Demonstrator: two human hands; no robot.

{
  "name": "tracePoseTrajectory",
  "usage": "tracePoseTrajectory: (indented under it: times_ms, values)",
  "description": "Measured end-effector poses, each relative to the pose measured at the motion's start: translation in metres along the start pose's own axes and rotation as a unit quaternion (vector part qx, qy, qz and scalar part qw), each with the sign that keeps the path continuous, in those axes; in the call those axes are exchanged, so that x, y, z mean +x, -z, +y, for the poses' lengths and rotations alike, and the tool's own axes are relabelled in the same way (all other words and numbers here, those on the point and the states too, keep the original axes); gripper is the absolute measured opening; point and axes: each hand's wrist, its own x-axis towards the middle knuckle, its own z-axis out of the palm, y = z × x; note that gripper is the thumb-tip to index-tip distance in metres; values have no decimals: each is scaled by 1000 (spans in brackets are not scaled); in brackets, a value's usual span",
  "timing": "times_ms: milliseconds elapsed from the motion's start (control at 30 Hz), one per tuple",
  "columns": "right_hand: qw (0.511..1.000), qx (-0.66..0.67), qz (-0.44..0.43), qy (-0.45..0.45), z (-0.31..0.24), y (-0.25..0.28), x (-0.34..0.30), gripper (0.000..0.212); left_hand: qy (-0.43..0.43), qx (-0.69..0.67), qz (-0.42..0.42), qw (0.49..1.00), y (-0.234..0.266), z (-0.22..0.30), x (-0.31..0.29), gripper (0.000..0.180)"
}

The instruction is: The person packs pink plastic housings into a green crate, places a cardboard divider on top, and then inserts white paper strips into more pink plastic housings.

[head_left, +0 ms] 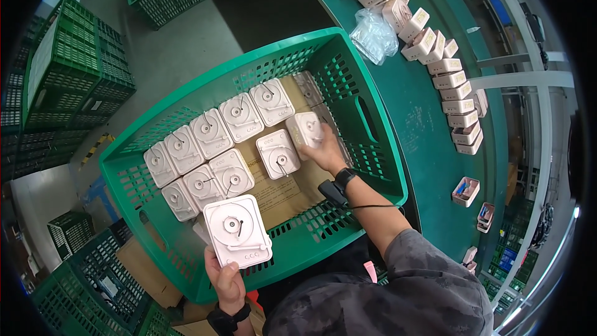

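My left hand (227,280) grips a pale pink record-player-shaped box (237,230) by its near edge, its round platter face up, over the near left of the green crate (348,236). My right hand (326,149) reaches into the crate's right side, fingers wrapped round a second pale box (307,129), partly hidden by the hand. Just left of that box lies another one (278,154). Several similar boxes (211,134) sit in rows along the crate's far and left sides, on brown cardboard (267,196).
To the right, a green work table (423,168) carries a curved line of open pale casings (456,91) and a clear plastic bag (374,36). Stacked green crates (74,68) stand at left. A cardboard-topped crate (168,0) is at the back. Grey metal posts (540,149) rise beyond the table.
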Motion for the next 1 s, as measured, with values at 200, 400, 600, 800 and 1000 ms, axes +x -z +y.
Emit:
tracePoseTrajectory:
  times_ms: [200, 400, 600, 800, 1000]
  values:
    - [988, -140, 64, 32, 3, -9, -20, 102, 13, -38, -7, 999, -27, -6, 15, 68]
    - [988, -76, 24, 135, 5, -21, -17, 89, 51, -122, -22, 991, -57, -22, 49, 59]
    - [916, 283, -280, -42, -84, 63, -56, 64, -6, 0, -17, 1000, -87, -66, 92, 48]
    - [919, 364, -151, -28, -54, 83, -26, 53, -130, 299, -51, 944, -145, -92, 120, 45]
    - [991, -1, 115, 64, -29, 42, 84, 39, 12, 230, 19, 973, -44, -73, 109, 29]
